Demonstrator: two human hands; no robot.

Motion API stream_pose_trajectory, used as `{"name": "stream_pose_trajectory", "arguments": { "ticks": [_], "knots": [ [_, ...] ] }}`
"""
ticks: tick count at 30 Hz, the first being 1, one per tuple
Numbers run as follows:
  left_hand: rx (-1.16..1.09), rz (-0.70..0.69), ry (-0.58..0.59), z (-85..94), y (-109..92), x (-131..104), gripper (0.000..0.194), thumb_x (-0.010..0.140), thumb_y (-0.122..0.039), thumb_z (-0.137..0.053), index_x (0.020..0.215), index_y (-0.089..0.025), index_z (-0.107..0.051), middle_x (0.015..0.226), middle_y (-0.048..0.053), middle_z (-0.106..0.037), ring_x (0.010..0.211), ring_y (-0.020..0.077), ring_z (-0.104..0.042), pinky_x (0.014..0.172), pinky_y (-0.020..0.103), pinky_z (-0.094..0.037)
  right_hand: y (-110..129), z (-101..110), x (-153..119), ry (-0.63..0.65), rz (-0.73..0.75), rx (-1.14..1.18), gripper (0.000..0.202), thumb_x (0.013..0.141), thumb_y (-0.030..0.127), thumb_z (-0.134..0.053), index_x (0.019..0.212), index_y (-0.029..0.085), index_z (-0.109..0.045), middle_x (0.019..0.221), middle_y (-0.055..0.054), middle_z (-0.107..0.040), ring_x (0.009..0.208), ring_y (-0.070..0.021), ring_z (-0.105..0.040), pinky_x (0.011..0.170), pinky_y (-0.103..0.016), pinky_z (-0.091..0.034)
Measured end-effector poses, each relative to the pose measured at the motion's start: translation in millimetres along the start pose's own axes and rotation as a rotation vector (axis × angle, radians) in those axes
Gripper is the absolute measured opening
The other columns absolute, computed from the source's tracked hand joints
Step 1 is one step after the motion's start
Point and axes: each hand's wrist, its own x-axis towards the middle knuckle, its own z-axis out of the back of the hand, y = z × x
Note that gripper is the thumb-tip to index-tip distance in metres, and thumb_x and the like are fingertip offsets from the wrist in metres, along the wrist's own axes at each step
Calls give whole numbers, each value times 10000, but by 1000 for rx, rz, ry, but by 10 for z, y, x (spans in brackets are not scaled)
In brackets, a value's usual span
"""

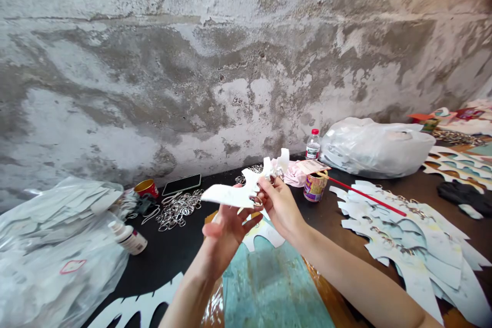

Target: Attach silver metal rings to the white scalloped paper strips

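A white, flat cut-out piece (230, 196) with a scalloped edge is held up above the worktop, its wide end pointing left. My left hand (223, 241) is under it, palm up, fingers bent against its underside and thumb apart. The fingers of my right hand (282, 207) pinch the piece near its middle, close to a small metal ring (258, 202). More rings seem to sit along its far part, partly hidden by my fingers. Below lies another white cut-out (265, 236) on a worn blue-green board (272, 287).
Loose metal rings (179, 210), a phone (181, 184), a white bottle (128, 238) and a bulging plastic bag (65, 256) are left. Right stand a patterned tin (315, 187), a red stick (369, 196), ringed white cut-outs (418, 241) and a white bag (376, 146). A rough wall (246, 61) rises behind.
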Motion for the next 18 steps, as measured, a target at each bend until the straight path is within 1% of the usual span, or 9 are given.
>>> {"name": "stream_pose_trajectory", "arguments": {
  "ticks": [2,4,6,7,9,12,14,16,18],
  "knots": [
    [15,-29,-70,-48,58,-13,767,540,-696,-761,1155,-261,-617,1192,85,-643,1062,285,-608,970,448,-450,-15,-12,-19,-21,48,-57,383,653,402,-833,827,185,-569,658,60,-524,547,-67,-481,506,-196,-431],
    [80,-13,-202,-64,94,1,504,660,-484,-804,1064,-219,-662,1082,61,-692,933,204,-646,920,362,-485,-29,-14,-27,-2,53,-87,369,658,392,-830,809,177,-571,676,56,-529,555,-59,-473,515,-188,-427],
    [119,5,-312,-37,118,41,307,722,-319,-789,978,-182,-689,963,35,-718,810,141,-650,839,284,-511,-34,2,-11,54,-20,-69,357,665,365,-832,779,170,-556,657,63,-515,518,-42,-439,467,-167,-382],
    [107,15,-346,-7,128,68,264,725,-288,-786,943,-167,-697,908,25,-722,767,126,-647,802,262,-520,-30,17,8,84,-93,-42,354,664,342,-837,767,166,-547,647,66,-511,496,-33,-420,437,-155,-349],
    [45,35,-399,74,147,128,244,697,-279,-803,878,-147,-706,819,16,-719,715,115,-648,760,245,-536,-8,60,61,135,-277,37,348,648,282,-852,756,154,-547,652,59,-527,488,-24,-427,415,-141,-328],
    [4,58,-463,200,162,199,266,636,-265,-842,831,-139,-712,780,15,-722,680,106,-653,742,239,-550,31,127,136,182,-499,174,331,616,176,-867,789,131,-590,749,14,-597,622,-54,-549,544,-156,-452],
    [52,41,-463,248,154,215,288,634,-263,-844,862,-142,-717,824,25,-735,708,115,-663,750,243,-549,31,153,155,220,-537,219,338,600,119,-867,825,130,-615,777,12,-610,649,-54,-559,591,-161,-467],
    [179,20,-429,262,132,209,315,654,-281,-833,912,-139,-722,878,46,-746,771,146,-679,785,266,-544,0,156,143,251,-535,189,321,594,121,-872,800,124,-625,710,31,-585,576,-36,-499,522,-145,-414],
    [358,-17,-387,260,106,193,347,665,-308,-824,949,-136,-725,926,66,-750,866,191,-688,840,292,-529,-47,141,113,266,-503,100,304,587,180,-882,733,109,-625,636,40,-550,525,-31,-433,458,-150,-341]
  ]
}}
